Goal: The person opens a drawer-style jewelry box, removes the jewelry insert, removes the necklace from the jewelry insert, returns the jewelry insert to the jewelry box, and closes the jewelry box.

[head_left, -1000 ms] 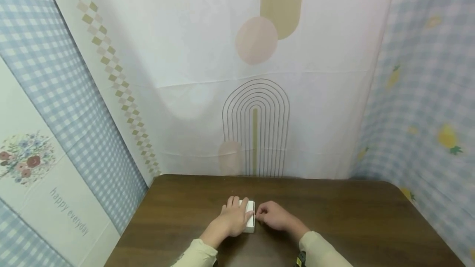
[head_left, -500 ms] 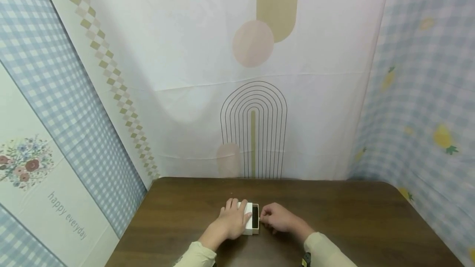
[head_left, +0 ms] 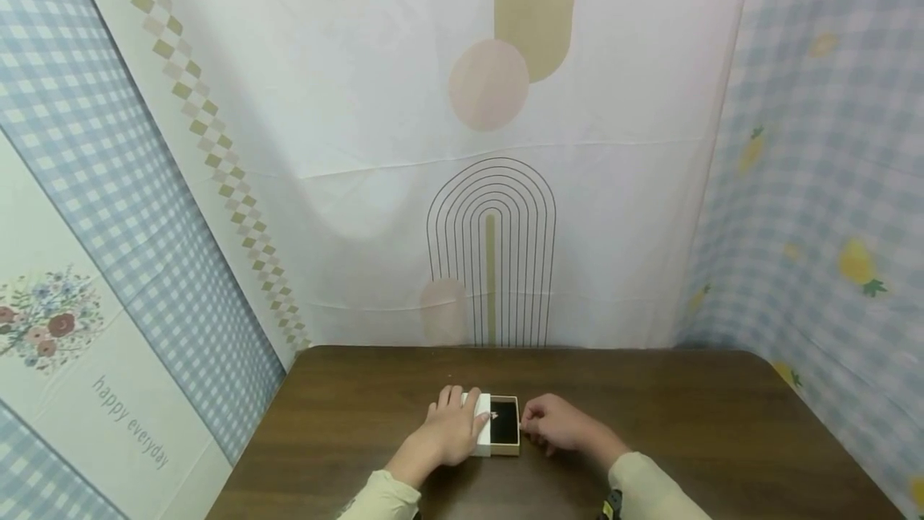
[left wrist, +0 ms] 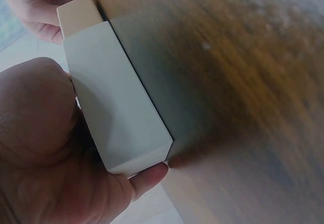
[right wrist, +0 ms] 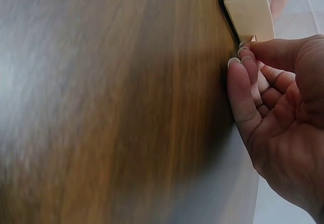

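Note:
A small drawer-style box lies on the table, its white sleeve (head_left: 484, 448) under my left hand (head_left: 451, 430). In the left wrist view my left hand grips the sleeve (left wrist: 114, 97), with a finger bent round its end. The cream tray (head_left: 505, 451) sticks out of the sleeve on the right. Inside it is a black lining (head_left: 508, 424) that bears a tiny shiny piece (head_left: 494, 416), too small to make out. My right hand (head_left: 552, 424) pinches a small pull at the tray's outer end (right wrist: 248, 13) between thumb and fingertips.
The brown wooden table (head_left: 346, 408) extends to both sides of the box. A white patterned cloth (head_left: 361, 263) hangs behind its far edge. Blue checked cloths hang at the left (head_left: 166, 183) and right (head_left: 780, 183).
The tray has slid rightward out of the sleeve, baring the black lining and shiny piece. My right hand has moved right with it; my left hand stays on the sleeve.

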Action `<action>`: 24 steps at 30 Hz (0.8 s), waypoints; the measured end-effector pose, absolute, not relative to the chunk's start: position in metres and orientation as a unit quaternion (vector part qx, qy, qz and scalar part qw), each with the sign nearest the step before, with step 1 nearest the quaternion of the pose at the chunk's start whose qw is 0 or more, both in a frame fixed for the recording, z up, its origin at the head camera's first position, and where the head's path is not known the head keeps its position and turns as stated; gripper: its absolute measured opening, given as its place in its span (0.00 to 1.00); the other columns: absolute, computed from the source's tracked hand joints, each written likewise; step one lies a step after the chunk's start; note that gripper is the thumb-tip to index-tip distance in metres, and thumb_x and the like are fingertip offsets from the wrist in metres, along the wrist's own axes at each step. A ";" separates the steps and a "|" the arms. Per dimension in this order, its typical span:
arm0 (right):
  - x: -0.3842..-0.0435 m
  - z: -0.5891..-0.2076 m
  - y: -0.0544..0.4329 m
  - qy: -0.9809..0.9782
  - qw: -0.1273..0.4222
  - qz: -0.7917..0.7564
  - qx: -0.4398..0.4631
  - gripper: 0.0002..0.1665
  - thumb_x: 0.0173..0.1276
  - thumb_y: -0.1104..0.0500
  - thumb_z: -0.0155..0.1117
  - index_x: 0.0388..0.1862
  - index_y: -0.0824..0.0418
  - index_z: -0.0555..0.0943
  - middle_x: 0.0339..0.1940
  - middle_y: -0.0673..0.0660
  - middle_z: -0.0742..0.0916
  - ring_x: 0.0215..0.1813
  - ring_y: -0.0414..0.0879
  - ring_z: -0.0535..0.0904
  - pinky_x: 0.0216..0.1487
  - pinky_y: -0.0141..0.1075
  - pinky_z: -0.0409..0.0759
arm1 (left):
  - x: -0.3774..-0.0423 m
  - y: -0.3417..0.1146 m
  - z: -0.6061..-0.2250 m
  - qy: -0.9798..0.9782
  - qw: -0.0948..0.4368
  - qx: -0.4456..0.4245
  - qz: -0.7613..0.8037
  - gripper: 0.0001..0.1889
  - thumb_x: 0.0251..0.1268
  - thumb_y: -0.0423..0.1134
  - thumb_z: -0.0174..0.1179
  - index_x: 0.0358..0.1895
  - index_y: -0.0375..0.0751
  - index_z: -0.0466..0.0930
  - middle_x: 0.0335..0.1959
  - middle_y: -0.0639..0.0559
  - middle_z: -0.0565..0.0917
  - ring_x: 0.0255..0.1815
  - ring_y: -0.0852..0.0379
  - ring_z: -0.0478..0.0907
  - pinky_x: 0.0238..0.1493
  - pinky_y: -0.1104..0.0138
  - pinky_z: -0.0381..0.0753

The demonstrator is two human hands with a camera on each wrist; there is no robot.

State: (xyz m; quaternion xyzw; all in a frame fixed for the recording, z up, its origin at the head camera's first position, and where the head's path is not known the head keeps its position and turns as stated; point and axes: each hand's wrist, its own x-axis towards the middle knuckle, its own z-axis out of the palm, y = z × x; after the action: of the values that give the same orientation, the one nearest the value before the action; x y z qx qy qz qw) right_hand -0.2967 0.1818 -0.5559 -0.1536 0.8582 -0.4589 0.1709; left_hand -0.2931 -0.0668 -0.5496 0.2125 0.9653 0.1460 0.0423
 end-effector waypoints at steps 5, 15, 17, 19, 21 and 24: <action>-0.295 -0.553 0.190 0.858 0.174 -0.459 -0.149 0.09 0.75 0.61 0.65 0.34 0.64 0.82 0.26 0.54 0.83 0.28 0.46 0.79 0.23 0.36 0.83 | -0.293 -0.067 -0.549 0.964 0.043 0.214 0.149 0.31 0.88 0.55 0.42 0.81 0.40 0.62 0.79 0.31 0.67 0.82 0.31 0.61 0.78 0.35 0.68; -0.288 -0.550 0.195 0.859 0.177 -0.456 -0.149 0.10 0.77 0.61 0.64 0.34 0.64 0.82 0.26 0.54 0.82 0.26 0.45 0.78 0.24 0.34 0.82 | -0.286 -0.067 -0.537 0.963 0.057 0.220 0.147 0.32 0.88 0.56 0.40 0.82 0.39 0.61 0.80 0.30 0.65 0.83 0.31 0.60 0.79 0.34 0.67; -0.287 -0.548 0.194 0.861 0.177 -0.452 -0.149 0.10 0.77 0.62 0.63 0.33 0.63 0.81 0.25 0.54 0.82 0.26 0.45 0.78 0.24 0.34 0.82 | -0.285 -0.067 -0.534 0.962 0.060 0.222 0.148 0.32 0.88 0.56 0.41 0.82 0.39 0.61 0.80 0.30 0.65 0.83 0.31 0.60 0.79 0.34 0.67; -0.285 -0.544 0.191 0.866 0.177 -0.442 -0.151 0.09 0.76 0.62 0.62 0.33 0.63 0.80 0.25 0.54 0.82 0.25 0.45 0.78 0.24 0.34 0.82 | -0.284 -0.068 -0.532 0.961 0.063 0.223 0.149 0.32 0.88 0.55 0.41 0.82 0.39 0.61 0.80 0.30 0.65 0.83 0.31 0.60 0.79 0.34 0.66; -0.283 -0.540 0.188 0.873 0.173 -0.429 -0.152 0.08 0.76 0.63 0.61 0.34 0.63 0.79 0.26 0.54 0.82 0.25 0.45 0.78 0.24 0.35 0.82 | -0.284 -0.068 -0.532 0.962 0.064 0.222 0.148 0.32 0.88 0.55 0.41 0.82 0.40 0.60 0.80 0.30 0.65 0.84 0.31 0.59 0.79 0.34 0.66; -0.280 -0.532 0.183 0.901 0.133 -0.376 -0.167 0.06 0.75 0.64 0.63 0.35 0.61 0.78 0.27 0.53 0.82 0.27 0.45 0.77 0.26 0.35 0.79 | -0.284 -0.069 -0.532 0.962 0.062 0.221 0.147 0.32 0.88 0.55 0.41 0.82 0.39 0.60 0.80 0.31 0.65 0.83 0.30 0.59 0.79 0.34 0.66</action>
State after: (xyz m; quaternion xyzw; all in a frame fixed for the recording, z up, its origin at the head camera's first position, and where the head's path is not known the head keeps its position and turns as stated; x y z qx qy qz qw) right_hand -0.2804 0.1827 -0.5315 -0.1673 0.9014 -0.3764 0.1334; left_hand -0.2844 -0.0685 -0.5319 0.2211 0.9621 0.1471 0.0616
